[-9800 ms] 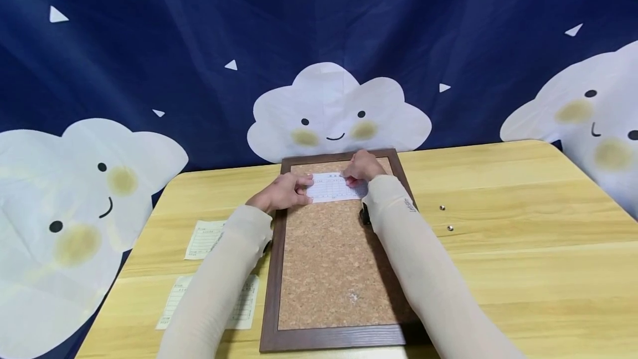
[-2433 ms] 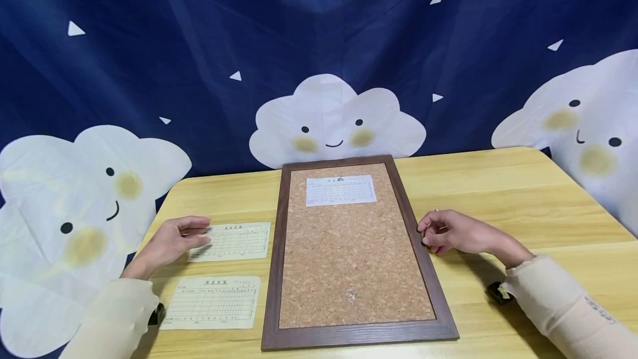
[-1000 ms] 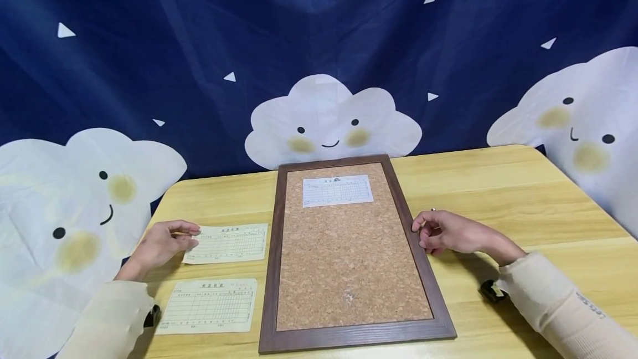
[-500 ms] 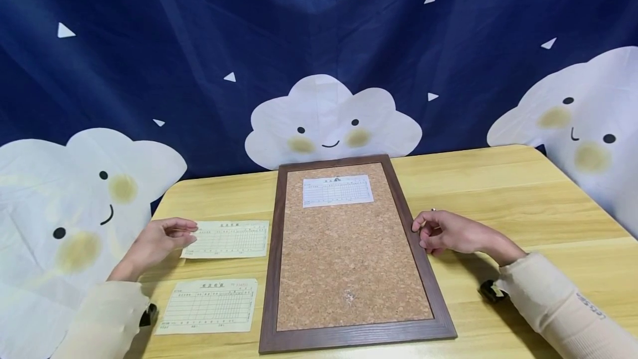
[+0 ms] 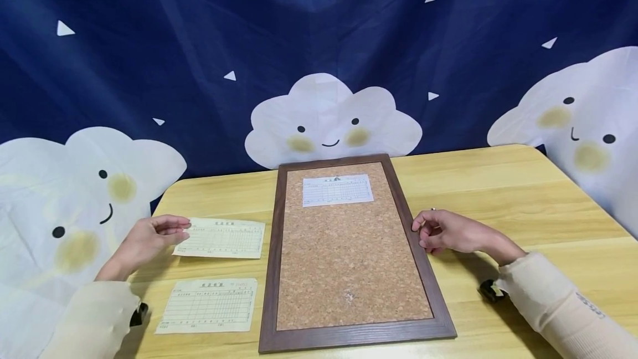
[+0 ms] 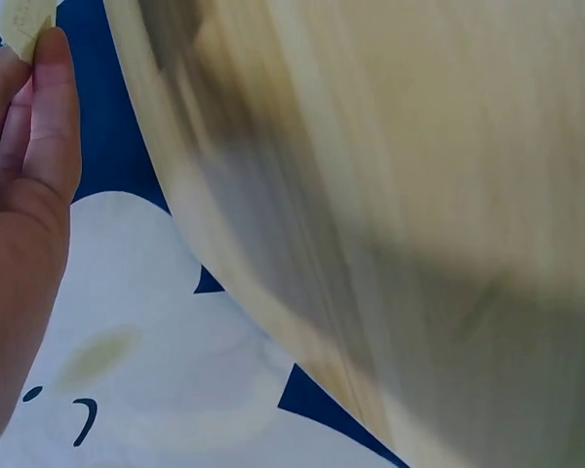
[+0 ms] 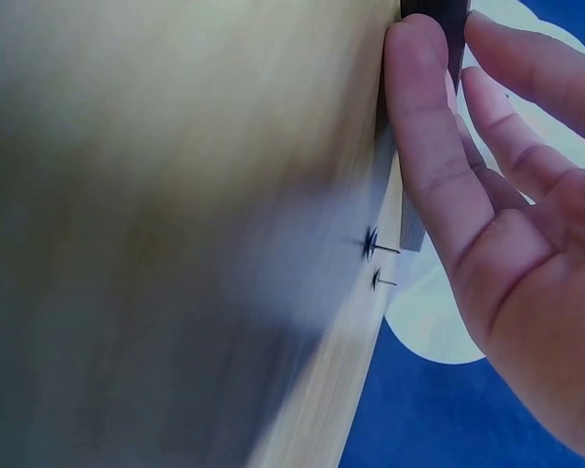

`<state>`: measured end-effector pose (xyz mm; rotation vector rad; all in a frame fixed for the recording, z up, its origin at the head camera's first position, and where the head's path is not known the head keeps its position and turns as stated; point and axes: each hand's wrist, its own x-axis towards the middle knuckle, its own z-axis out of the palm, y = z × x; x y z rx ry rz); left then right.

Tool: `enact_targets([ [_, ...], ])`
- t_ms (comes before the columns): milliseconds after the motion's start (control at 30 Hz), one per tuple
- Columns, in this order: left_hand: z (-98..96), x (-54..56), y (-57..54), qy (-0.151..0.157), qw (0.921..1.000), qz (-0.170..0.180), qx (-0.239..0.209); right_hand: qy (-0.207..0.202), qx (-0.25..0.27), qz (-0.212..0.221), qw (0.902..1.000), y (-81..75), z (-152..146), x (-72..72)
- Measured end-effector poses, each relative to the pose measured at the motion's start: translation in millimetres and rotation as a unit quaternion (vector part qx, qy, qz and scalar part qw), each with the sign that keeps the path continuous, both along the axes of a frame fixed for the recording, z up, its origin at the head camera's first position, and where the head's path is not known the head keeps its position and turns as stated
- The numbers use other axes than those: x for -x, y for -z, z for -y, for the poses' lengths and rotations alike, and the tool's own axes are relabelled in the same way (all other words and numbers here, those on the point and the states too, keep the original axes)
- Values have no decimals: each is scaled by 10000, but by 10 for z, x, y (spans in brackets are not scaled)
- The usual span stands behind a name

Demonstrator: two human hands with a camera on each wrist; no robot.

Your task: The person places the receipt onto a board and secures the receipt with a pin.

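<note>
My left hand (image 5: 147, 240) pinches the left edge of a pale yellow receipt slip (image 5: 221, 240), whose left side is raised off the table. A corner of this slip (image 6: 24, 27) shows between thumb and fingers in the left wrist view. My right hand (image 5: 451, 231) holds the right edge of a brown-framed cork board (image 5: 349, 270), with thumb and fingertips on either side of the frame (image 7: 435, 14) in the right wrist view. Near the top of the cork lies a white receipt slip (image 5: 338, 191), with a dark tack head (image 5: 337, 179) at its upper edge.
A second yellow slip (image 5: 209, 306) lies flat at the front left. Two thumbtacks, one nearer (image 7: 370, 246) and one farther (image 7: 376, 279), stand point up on the wooden table (image 5: 548, 209) beside my right hand. A blue cloud-print cloth (image 5: 209, 26) hangs behind.
Both hands have left the white slip on the board. My left hand has since taken the upper yellow slip and drawn it slightly left and up. The right hand stays at the frame.
</note>
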<state>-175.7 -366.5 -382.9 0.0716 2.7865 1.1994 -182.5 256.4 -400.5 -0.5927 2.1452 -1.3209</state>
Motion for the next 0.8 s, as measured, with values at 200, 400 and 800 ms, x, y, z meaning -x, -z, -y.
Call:
enact_targets([
  [200, 11, 1, -55, 5, 10000, -23, 24, 11, -16, 4, 10000, -1, 2, -8],
  [400, 2, 27, -91, 10, 9999, -131, -100, 1, -25, -1, 10000, -8, 1, -6],
  [800, -85, 80, -168, 142, 9992, -310, -224, 2, -3, 19, 10000, 9, 0, 2],
])
